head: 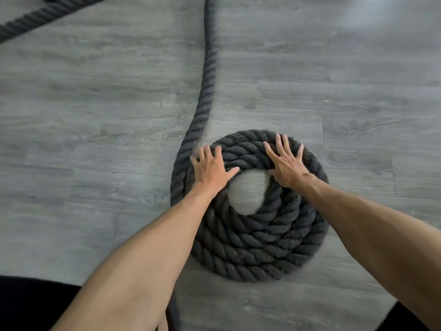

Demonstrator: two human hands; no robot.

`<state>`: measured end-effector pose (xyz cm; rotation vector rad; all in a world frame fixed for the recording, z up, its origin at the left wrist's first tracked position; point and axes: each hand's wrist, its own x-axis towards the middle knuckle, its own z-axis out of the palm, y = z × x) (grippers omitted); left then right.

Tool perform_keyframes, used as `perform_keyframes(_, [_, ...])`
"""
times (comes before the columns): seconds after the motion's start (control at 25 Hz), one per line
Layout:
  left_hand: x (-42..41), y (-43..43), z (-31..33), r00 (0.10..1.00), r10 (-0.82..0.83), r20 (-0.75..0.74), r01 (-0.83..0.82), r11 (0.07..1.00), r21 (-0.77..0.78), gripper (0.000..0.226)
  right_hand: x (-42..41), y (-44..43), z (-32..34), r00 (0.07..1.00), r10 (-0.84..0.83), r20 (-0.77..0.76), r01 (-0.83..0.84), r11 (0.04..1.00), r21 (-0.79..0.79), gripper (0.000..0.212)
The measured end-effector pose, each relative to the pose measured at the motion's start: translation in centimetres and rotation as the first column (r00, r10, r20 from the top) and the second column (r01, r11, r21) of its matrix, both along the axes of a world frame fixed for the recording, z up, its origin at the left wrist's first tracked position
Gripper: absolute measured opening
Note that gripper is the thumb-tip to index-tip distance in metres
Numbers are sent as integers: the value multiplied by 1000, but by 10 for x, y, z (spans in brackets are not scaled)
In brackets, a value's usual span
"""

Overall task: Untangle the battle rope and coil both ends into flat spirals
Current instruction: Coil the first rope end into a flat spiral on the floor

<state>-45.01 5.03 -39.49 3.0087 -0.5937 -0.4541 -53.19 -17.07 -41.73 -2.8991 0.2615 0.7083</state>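
The dark battle rope (250, 247) lies on the grey plank floor (95, 120), wound into a flat spiral of several turns with a bare gap at its centre. The left hand (211, 167) presses flat on the turns at about 10 o'clock of the spiral, fingers straight and spread, grasping nothing. The right hand (286, 163) lies flat likewise at about 1 o'clock. The rope's tail (207, 68) leaves the spiral at 9 o'clock and runs toward 12 o'clock; another stretch (35, 20) crosses the 11 o'clock corner.
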Motion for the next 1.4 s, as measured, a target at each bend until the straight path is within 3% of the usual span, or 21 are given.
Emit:
perform_keyframes(0.2, [53,-40,-11,985,-171,0,171,981,96,115,48,-9,4,996,68,55,-65,997,-52,97])
perform_keyframes(0.28, [67,-43,-9,974,-227,13,222,962,160,117,58,1,8,994,26,104,-19,997,-70,93])
perform_keyframes(0.4, [78,-44,-1,969,-246,5,239,944,228,116,41,34,7,905,-359,229,381,923,-57,80])
perform_keyframes(0.48, [87,-42,8,975,-217,-37,219,940,263,115,20,58,6,790,-579,200,600,797,-63,92])
perform_keyframes(0.6, [107,-33,18,981,-172,-88,190,938,290,112,8,73,2,687,-719,102,725,688,-34,114])
perform_keyframes(0.68, [123,-26,23,984,-133,-121,165,935,315,113,24,73,2,632,-772,68,773,634,25,118])
perform_keyframes(0.8, [152,-18,28,977,-19,-210,82,952,294,117,62,68,1,695,-719,12,718,695,35,109])
perform_keyframes(0.96, [188,-5,32,970,9,-244,77,938,339,113,106,44,4,774,-632,-35,633,771,66,101])
perform_keyframes(1.16, [234,-1,35,966,-100,-238,135,982,136,114,156,25,15,836,-540,-100,544,839,16,101])
perform_keyframes(1.4, [258,-18,26,951,-126,-283,154,985,80,109,187,10,15,908,-402,-115,408,912,29,98])
